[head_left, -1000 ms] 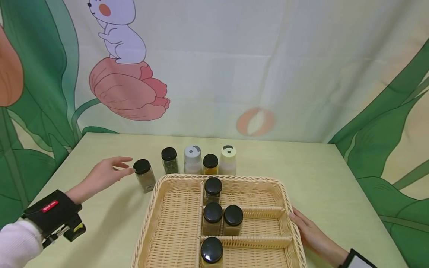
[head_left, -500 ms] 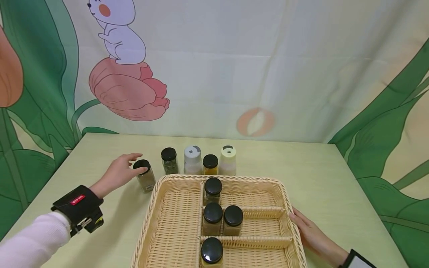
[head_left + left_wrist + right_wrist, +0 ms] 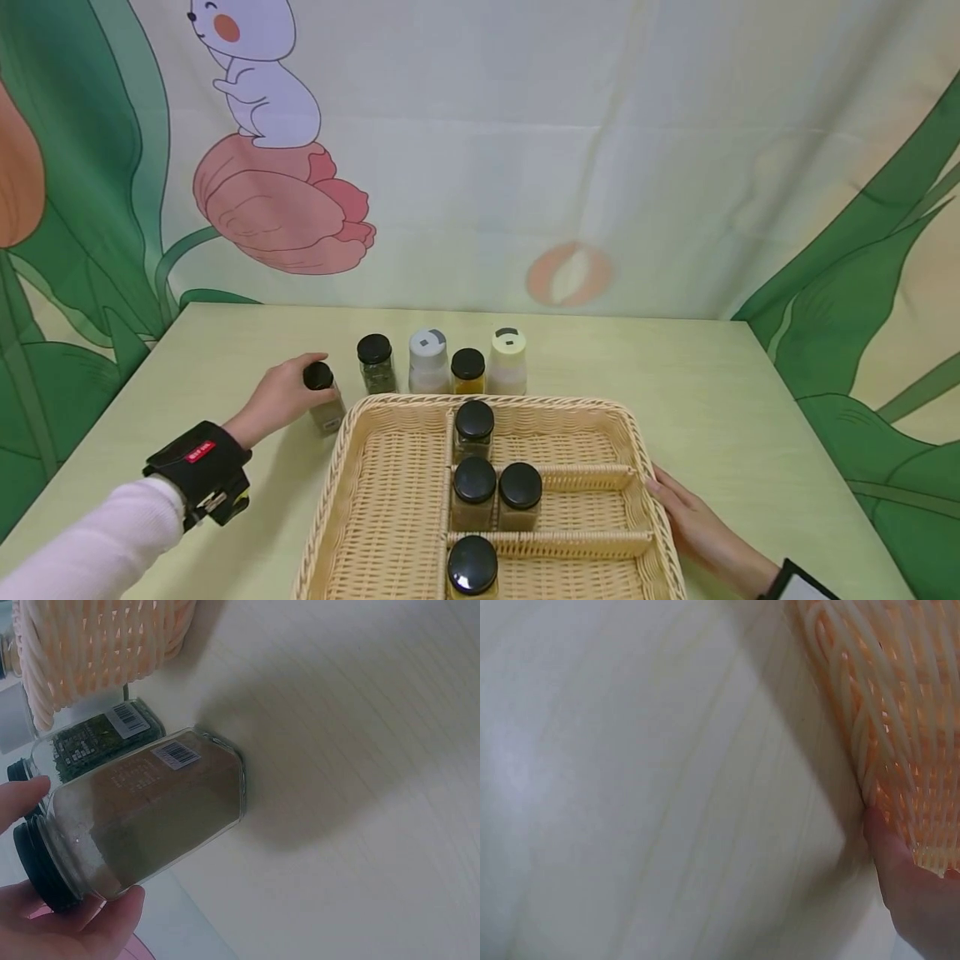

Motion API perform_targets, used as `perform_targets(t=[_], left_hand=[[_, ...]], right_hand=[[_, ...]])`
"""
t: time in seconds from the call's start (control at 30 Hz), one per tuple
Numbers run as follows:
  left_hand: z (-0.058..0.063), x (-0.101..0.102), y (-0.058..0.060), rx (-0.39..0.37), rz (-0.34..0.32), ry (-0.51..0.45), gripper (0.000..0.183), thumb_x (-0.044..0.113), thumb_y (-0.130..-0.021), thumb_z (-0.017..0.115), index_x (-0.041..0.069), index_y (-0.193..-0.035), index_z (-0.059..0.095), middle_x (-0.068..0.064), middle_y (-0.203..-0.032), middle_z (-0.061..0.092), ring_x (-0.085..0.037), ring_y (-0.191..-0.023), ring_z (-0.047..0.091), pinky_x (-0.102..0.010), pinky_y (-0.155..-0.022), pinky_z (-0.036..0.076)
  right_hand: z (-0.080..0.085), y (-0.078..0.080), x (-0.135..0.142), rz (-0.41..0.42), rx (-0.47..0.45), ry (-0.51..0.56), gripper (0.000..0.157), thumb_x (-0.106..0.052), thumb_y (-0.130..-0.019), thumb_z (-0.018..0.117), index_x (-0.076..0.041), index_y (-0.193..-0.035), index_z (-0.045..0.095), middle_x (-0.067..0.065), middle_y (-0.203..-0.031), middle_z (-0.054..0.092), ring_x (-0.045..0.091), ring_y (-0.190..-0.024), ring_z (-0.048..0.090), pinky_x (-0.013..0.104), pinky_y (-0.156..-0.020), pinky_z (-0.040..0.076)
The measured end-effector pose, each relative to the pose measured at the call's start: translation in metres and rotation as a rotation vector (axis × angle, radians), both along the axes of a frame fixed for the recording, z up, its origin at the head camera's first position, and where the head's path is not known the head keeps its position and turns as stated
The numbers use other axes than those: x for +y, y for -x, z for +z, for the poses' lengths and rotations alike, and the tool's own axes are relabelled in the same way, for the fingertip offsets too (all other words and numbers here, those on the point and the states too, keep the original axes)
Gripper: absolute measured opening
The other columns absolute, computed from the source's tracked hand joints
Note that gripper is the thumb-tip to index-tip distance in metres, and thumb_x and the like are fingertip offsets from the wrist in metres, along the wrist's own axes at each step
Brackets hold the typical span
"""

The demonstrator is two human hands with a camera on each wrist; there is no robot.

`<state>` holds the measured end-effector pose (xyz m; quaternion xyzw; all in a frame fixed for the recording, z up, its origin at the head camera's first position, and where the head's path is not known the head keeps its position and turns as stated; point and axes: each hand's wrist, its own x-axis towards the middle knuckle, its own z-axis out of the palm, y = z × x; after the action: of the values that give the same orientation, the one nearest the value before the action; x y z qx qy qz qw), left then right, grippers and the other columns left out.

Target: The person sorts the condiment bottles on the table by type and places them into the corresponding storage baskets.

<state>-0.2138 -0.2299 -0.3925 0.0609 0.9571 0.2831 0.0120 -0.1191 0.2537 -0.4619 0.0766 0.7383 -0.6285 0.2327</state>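
My left hand (image 3: 283, 395) pinches a spice jar (image 3: 161, 814) around its black lid and neck, thumb on one side and fingers on the other. Brown powder fills much of this clear jar, which is slightly tilted beside the left rim of a wicker basket (image 3: 397, 400). Whether its base touches the table is hard to tell. My right hand (image 3: 701, 529) holds the basket's right side, a fingertip at the rim and another finger along the outer wall (image 3: 889, 772). Inside the basket, black-lidded jars (image 3: 474, 492) stand along the central divider.
Behind the basket stand a jar of green herbs (image 3: 377, 367), a white-capped shaker (image 3: 428, 362), a yellow-filled jar (image 3: 468, 373) and a yellow-capped shaker (image 3: 507, 362). Dividers (image 3: 585, 546) split the basket's right half. A printed curtain (image 3: 465, 167) hangs behind the table (image 3: 750, 433).
My left hand has moved right from beside the brown-powder jar and taken hold of its top. The jar now stands slightly more upright. My right hand has stayed at the basket.
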Motion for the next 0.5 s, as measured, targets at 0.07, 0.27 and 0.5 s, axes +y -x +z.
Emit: perform_targets(t=[0.07, 0.27, 0.5], left_hand=[[0.000, 0.000, 0.000, 0.007, -0.007, 0.005, 0.059, 0.015, -0.077, 0.065, -0.012, -0.124, 0.041, -0.034, -0.115, 0.046, -0.043, -0.098, 0.050, -0.046, -0.076, 0.046], [0.004, -0.001, 0.001, 0.027, -0.043, 0.029, 0.055, 0.015, -0.074, 0.069, -0.012, -0.118, 0.048, -0.031, -0.110, 0.052, -0.037, -0.090, 0.054, -0.042, -0.071, 0.047], [0.012, 0.000, 0.006, 0.029, -0.110, 0.128, 0.050, 0.014, -0.071, 0.071, -0.012, -0.110, 0.053, -0.028, -0.104, 0.056, -0.037, -0.090, 0.054, -0.045, -0.074, 0.044]], right_hand=[[0.000, 0.000, 0.001, 0.017, 0.004, 0.013, 0.073, -0.046, -0.091, 0.038, -0.008, -0.143, 0.004, 0.028, -0.141, 0.015, 0.042, -0.123, 0.027, 0.047, -0.093, 0.034], [0.000, -0.001, 0.002, 0.034, 0.012, 0.025, 0.072, -0.046, -0.092, 0.036, -0.008, -0.143, 0.003, 0.029, -0.140, 0.015, 0.042, -0.123, 0.027, 0.048, -0.092, 0.035], [0.000, -0.001, 0.000, 0.000, 0.000, 0.008, 0.074, -0.047, -0.090, 0.039, -0.008, -0.143, 0.005, 0.028, -0.140, 0.017, 0.042, -0.123, 0.028, 0.048, -0.092, 0.035]])
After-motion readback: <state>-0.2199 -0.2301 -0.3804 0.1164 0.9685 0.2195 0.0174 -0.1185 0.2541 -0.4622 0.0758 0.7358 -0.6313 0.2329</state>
